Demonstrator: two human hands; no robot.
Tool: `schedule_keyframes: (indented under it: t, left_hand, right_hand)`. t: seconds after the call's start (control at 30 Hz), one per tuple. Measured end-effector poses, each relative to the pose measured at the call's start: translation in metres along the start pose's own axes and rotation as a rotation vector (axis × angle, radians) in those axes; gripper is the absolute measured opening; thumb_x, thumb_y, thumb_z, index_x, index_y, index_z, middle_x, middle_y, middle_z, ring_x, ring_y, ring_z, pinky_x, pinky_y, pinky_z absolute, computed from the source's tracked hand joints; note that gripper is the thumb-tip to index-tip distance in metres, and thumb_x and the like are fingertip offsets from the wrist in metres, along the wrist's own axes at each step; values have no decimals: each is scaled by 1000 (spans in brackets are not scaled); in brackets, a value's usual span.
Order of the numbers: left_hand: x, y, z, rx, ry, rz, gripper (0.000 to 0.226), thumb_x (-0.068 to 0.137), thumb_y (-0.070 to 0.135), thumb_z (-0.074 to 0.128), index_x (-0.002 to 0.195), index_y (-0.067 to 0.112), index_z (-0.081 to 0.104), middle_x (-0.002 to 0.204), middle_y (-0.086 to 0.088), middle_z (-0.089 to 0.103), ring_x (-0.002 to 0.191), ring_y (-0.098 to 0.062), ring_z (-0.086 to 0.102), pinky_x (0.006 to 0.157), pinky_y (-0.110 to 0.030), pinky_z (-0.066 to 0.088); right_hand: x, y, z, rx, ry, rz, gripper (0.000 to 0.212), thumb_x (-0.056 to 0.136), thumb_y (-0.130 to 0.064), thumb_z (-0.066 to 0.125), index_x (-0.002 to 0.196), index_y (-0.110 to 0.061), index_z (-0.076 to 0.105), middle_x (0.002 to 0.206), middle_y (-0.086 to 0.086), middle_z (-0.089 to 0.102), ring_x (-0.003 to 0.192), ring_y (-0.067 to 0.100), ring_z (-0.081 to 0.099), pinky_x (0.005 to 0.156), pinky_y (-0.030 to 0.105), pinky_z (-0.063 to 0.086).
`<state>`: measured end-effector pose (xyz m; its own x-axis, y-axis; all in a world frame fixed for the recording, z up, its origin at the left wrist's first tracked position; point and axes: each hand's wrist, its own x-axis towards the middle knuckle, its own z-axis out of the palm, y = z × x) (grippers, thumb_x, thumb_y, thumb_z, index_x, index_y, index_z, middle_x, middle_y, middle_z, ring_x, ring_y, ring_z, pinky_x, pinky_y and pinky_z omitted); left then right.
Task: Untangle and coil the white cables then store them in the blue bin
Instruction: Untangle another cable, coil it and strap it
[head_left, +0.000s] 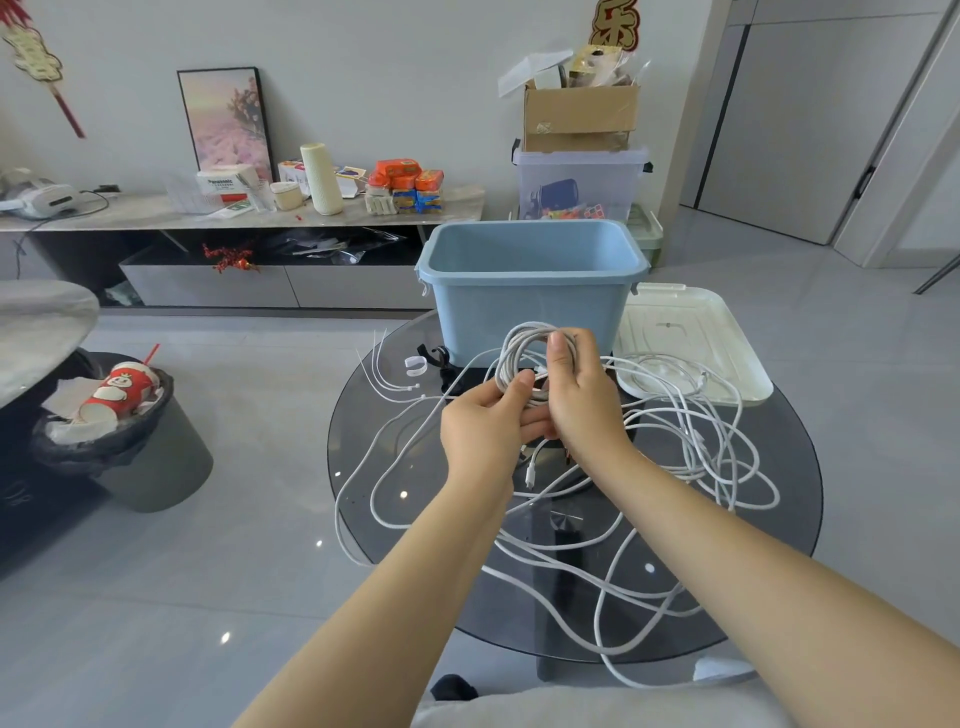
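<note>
The coil (524, 358) of white cable stands upright between my two hands, just in front of the blue bin (530, 291) and above the glass table (779, 467). My right hand (582, 389) closes its grip over the right side of the loops, forefinger laid up across them and thumb behind; my left hand (488, 421) pinches the lower edge, thumb on top of the strands. Both grips are closed on the coil.

I judge this cable light and limp, with a braided-looking jacket that should not slide much in the fingers. It has just enough spring that the loops will fan out if I ease off, so the place to hold is across all the turns at once, not on a single strand. A connector (530, 475) dangles below my hands on a free end; I would not pull by it.

Outward from the coil, the loose cables (597, 561) sprawl in crossing loops over the table, some spilling past its near rim and some running onto the white lid (727, 338) beside the bin. Dragging a tail through those crossings could snag, so slack should be fed gently. White zip ties (384, 379) lie to the left of the bin, near enough to bind the coil. The bin looks empty from here.
</note>
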<state>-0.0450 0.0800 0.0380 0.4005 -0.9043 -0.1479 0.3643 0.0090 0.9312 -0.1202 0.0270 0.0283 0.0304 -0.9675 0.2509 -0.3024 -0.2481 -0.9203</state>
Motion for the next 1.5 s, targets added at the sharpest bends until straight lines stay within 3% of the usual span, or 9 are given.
schedule_keyframes:
  t: [0.27,0.37,0.53,0.67,0.87,0.97,1.1,1.27,1.5]
  left_hand:
    - [17,10,-24,476,-212,-1,24,89,35,63,79,14,68,73,1,65,59,-4,60,52,-15,44]
    - [22,12,-30,324,-278,-48,33,92,41,57,85,10,64,79,-7,54,70,-16,48,63,-24,38]
    - [20,9,-20,300,-155,17,46,100,46,32,83,14,61,55,4,42,51,-10,37,51,-21,33]
    - [24,-2,-10,414,44,147,52,101,47,21,84,18,60,80,3,62,80,-18,57,81,-35,44]
    - [27,-7,-8,483,-2,162,49,101,46,27,95,10,60,84,1,65,82,-18,60,71,-28,44]
    - [35,-5,-16,601,45,281,37,102,36,29,77,16,47,72,5,52,67,-14,48,61,-28,35]
    - [47,3,-37,764,18,346,38,102,38,27,72,20,43,68,5,49,62,-13,44,57,-29,32]
    - [53,10,-63,958,-74,342,41,102,41,28,74,14,42,73,-3,53,68,-22,47,64,-35,39]
    - [57,18,-87,1132,-31,359,37,102,38,28,75,15,38,72,-4,52,74,-32,51,67,-38,39]
  right_hand:
    - [6,4,-6,-144,-7,-127,29,101,-34,35,106,-11,52,66,-8,50,67,19,49,58,30,25]
    - [5,4,-5,-205,-40,-185,30,101,-35,34,101,-11,52,61,-6,49,62,20,48,57,34,29]
    - [0,1,2,-215,-83,-181,32,101,-35,34,99,-10,54,71,1,58,69,21,52,62,35,34]
    - [-9,-1,10,-154,-64,-105,27,101,-35,32,93,-14,48,68,-8,52,65,12,47,56,28,24]
    - [-10,6,14,-153,-19,-95,24,102,-33,31,90,-18,45,68,-13,51,63,2,47,51,14,31]
    - [-7,6,16,-35,-116,-68,20,102,-31,34,97,-21,50,75,-13,53,67,-1,51,58,7,37]
    - [5,9,17,212,-412,206,41,97,-50,35,121,-23,55,112,1,64,105,19,61,94,38,50]
    - [11,9,7,239,-526,283,40,101,-42,30,95,-22,65,65,-4,68,97,23,64,98,42,48]
    - [15,4,30,-68,-563,108,39,102,-38,28,134,-31,49,119,3,63,112,21,59,102,36,42]
